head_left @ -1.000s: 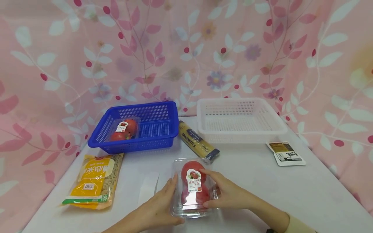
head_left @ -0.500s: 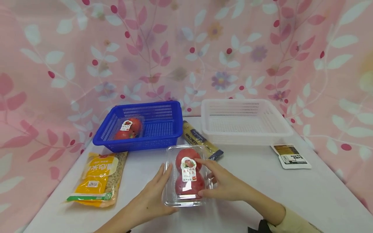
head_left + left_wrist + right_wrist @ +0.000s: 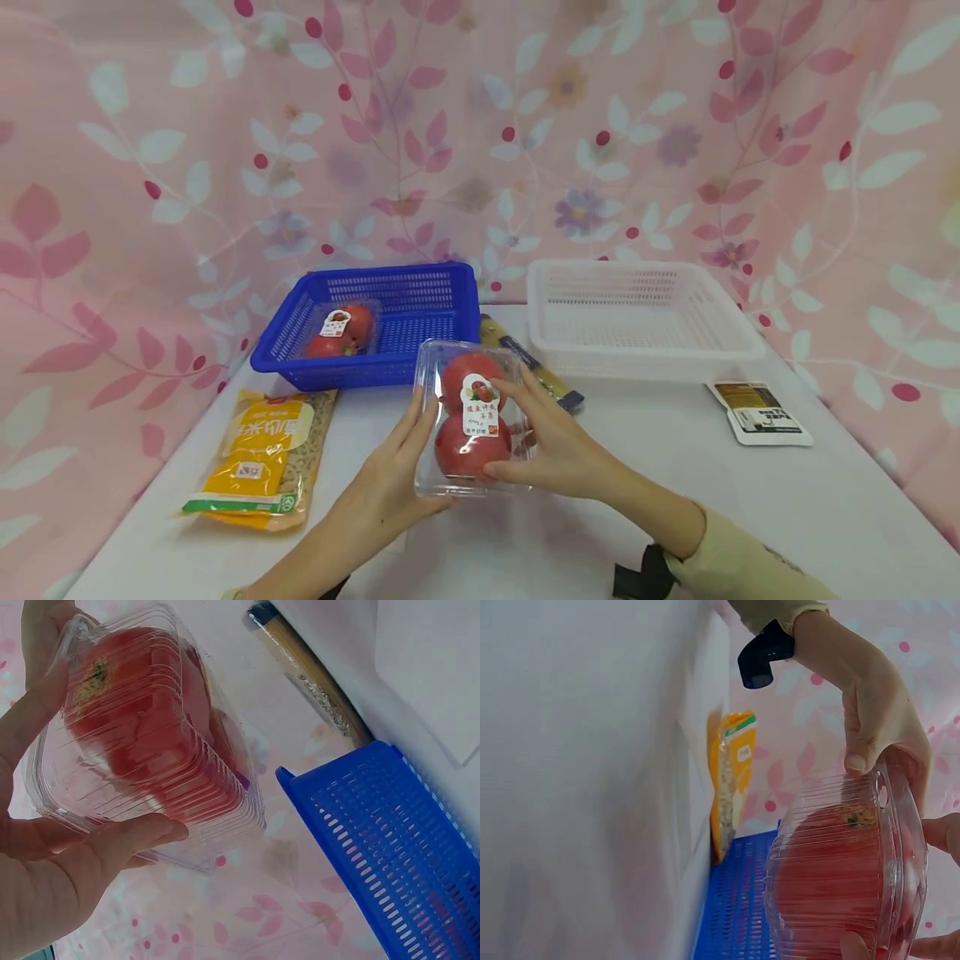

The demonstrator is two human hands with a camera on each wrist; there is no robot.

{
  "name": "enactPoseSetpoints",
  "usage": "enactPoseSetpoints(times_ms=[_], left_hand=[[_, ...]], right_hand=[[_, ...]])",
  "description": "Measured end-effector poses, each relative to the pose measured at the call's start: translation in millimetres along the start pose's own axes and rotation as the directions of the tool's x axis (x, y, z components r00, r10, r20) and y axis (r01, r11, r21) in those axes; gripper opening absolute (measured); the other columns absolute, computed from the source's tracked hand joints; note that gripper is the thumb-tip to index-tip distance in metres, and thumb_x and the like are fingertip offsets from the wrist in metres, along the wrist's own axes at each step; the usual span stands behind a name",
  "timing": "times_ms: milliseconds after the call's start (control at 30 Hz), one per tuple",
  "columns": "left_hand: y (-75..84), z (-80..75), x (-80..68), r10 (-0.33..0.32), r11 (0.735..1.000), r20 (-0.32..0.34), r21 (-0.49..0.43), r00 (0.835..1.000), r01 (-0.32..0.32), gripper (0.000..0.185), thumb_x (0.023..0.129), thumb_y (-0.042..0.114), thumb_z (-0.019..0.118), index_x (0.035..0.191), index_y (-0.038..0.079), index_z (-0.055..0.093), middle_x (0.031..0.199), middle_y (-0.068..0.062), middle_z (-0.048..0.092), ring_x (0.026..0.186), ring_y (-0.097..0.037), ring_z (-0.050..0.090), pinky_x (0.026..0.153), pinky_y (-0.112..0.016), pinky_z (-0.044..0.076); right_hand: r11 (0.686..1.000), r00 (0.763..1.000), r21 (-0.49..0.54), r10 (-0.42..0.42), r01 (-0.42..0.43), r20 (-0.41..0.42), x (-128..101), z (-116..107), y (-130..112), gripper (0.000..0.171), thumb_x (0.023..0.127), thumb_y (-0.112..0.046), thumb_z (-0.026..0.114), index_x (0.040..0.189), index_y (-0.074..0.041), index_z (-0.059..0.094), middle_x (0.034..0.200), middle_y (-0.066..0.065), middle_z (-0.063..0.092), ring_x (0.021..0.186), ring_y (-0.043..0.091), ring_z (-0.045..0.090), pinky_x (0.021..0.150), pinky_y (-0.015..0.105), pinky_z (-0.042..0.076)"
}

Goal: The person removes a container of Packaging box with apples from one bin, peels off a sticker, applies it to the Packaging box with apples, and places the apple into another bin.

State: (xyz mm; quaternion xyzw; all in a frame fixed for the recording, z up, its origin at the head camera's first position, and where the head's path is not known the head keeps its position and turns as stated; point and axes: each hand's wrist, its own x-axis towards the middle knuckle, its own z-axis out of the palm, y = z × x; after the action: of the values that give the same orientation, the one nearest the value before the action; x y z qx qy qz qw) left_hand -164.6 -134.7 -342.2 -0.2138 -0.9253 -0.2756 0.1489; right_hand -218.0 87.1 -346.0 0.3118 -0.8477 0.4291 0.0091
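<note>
At the centre of the head view, above the white worktop (image 3: 750, 500), a clear tomato box (image 3: 472, 417) with two red tomatoes and a label on its lid is held between both hands, tilted up toward the camera. The left hand (image 3: 390, 483) grasps it at its 9 o'clock side, fingers laid along the edge and thumb under the near corner; the right hand (image 3: 555, 446) grasps the 3 o'clock side, fingers on the lid and thumb at the lower rim. At 11 o'clock from the box sits a blue basket (image 3: 442, 287) holding a second tomato pack (image 3: 341, 332); at 1 o'clock, a white basket (image 3: 645, 321). A spaghetti packet (image 3: 532, 367) lies between the baskets, partly hidden behind the held box. A yellow grain bag (image 3: 262, 454) lies at 9 o'clock, a small sachet (image 3: 761, 412) at 3 o'clock. In the left wrist view, the left hand (image 3: 45, 855) curls under and around the ribbed base of the tomato box (image 3: 142, 735), with the spaghetti packet (image 3: 307, 675) and blue basket (image 3: 390, 847) beyond it. In the right wrist view, the tomato box (image 3: 840, 877) fills the 4 o'clock corner, the left hand (image 3: 877, 720) pinching its rim from 12 o'clock, and fingertips (image 3: 937, 832) of the right hand touch its 3 o'clock edge; the yellow grain bag (image 3: 731, 780) and blue basket (image 3: 735, 915) lie behind.
</note>
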Motion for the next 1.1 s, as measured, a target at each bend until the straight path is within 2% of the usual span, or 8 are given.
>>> enactPoseSetpoints(times_ms=[167, 333, 467, 567, 700, 833, 967, 1100], left_hand=[[-2.9, -5.3, 3.8, -0.004, 1.0, -0.014, 0.002, 1.0, 0.004, 0.115, 0.054, 0.02, 0.089, 0.145, 0.005, 0.021, 0.15, -0.017, 0.013, 0.129, -0.033, 0.033, 0.087, -0.037, 0.045], [-9.2, -10.9, 10.5, -0.014, 0.999, -0.027, -0.03, 1.0, 0.013, 0.113, 0.057, 0.017, 0.088, 0.146, 0.005, 0.019, 0.151, -0.016, 0.012, 0.129, -0.036, 0.032, 0.086, -0.039, 0.046], [-18.0, -14.0, 17.5, 0.007, 0.999, -0.055, -0.034, 0.998, -0.009, 0.11, 0.059, 0.02, 0.087, 0.145, 0.004, 0.021, 0.151, -0.017, 0.013, 0.129, -0.038, 0.031, 0.084, -0.038, 0.047], [-25.7, -15.9, 23.5, 0.036, 0.999, -0.088, -0.021, 0.995, -0.038, 0.11, 0.059, 0.021, 0.087, 0.145, 0.002, 0.022, 0.15, -0.017, 0.014, 0.13, -0.038, 0.029, 0.085, -0.04, 0.045], [-35.7, -18.7, 32.8, 0.085, 0.996, -0.16, -0.006, 0.983, -0.087, 0.111, 0.057, 0.021, 0.088, 0.144, 0.001, 0.022, 0.15, -0.017, 0.015, 0.13, -0.038, 0.029, 0.088, -0.043, 0.043], [-47.4, -21.1, 45.7, 0.127, 0.992, -0.231, 0.012, 0.965, -0.127, 0.11, 0.058, 0.025, 0.088, 0.144, 0.001, 0.024, 0.149, -0.017, 0.019, 0.129, -0.038, 0.031, 0.089, -0.046, 0.042], [-62.5, -24.4, 61.2, 0.137, 0.99, -0.287, 0.008, 0.948, -0.141, 0.107, 0.059, 0.027, 0.087, 0.142, -0.002, 0.026, 0.149, -0.018, 0.021, 0.129, -0.039, 0.032, 0.09, -0.048, 0.041], [-78.2, -28.6, 76.7, 0.13, 0.991, -0.313, 0.007, 0.941, -0.135, 0.106, 0.061, 0.029, 0.086, 0.142, -0.002, 0.026, 0.148, -0.018, 0.021, 0.132, -0.038, 0.026, 0.093, -0.051, 0.038]], right_hand=[[0.997, 0.998, -0.054, -0.048, 0.046, -0.042, 9, 0, -5, 0.085, 0.068, -0.042, 0.078, 0.139, -0.026, 0.035, 0.152, 0.01, 0.007, 0.098, 0.021, 0.055, 0.066, 0.021, 0.051], [0.992, 0.994, -0.097, -0.085, 0.078, -0.071, 22, -1, -9, 0.082, 0.069, -0.038, 0.079, 0.138, -0.023, 0.038, 0.152, 0.009, 0.008, 0.111, 0.025, 0.048, 0.066, 0.023, 0.052], [0.988, 0.993, -0.134, -0.089, 0.079, -0.073, 36, -2, -9, 0.08, 0.069, -0.041, 0.078, 0.137, -0.021, 0.04, 0.152, 0.008, 0.011, 0.12, 0.027, 0.044, 0.07, 0.027, 0.053], [0.985, 0.994, -0.155, -0.088, 0.077, -0.061, 50, -3, -11, 0.082, 0.068, -0.045, 0.077, 0.137, -0.022, 0.04, 0.152, 0.007, 0.012, 0.127, 0.031, 0.037, 0.074, 0.035, 0.053], [0.977, 0.992, -0.182, -0.119, 0.108, -0.048, 68, -8, -15, 0.086, 0.066, -0.048, 0.077, 0.139, -0.022, 0.039, 0.152, 0.011, 0.013, 0.13, 0.036, 0.03, 0.08, 0.045, 0.049], [0.967, 0.99, -0.227, -0.133, 0.118, -0.053, 85, -12, -21, 0.088, 0.066, -0.049, 0.077, 0.139, -0.02, 0.039, 0.151, 0.014, 0.012, 0.131, 0.037, 0.028, 0.085, 0.049, 0.046], [0.962, 0.991, -0.255, -0.114, 0.093, -0.071, 103, -14, -26, 0.089, 0.066, -0.054, 0.075, 0.14, -0.021, 0.038, 0.152, 0.014, 0.011, 0.132, 0.039, 0.025, 0.087, 0.051, 0.043], [0.96, 0.993, -0.271, -0.088, 0.064, -0.077, 123, -14, -30, 0.089, 0.066, -0.057, 0.073, 0.14, -0.02, 0.039, 0.151, 0.014, 0.013, 0.133, 0.038, 0.022, 0.091, 0.053, 0.039]])
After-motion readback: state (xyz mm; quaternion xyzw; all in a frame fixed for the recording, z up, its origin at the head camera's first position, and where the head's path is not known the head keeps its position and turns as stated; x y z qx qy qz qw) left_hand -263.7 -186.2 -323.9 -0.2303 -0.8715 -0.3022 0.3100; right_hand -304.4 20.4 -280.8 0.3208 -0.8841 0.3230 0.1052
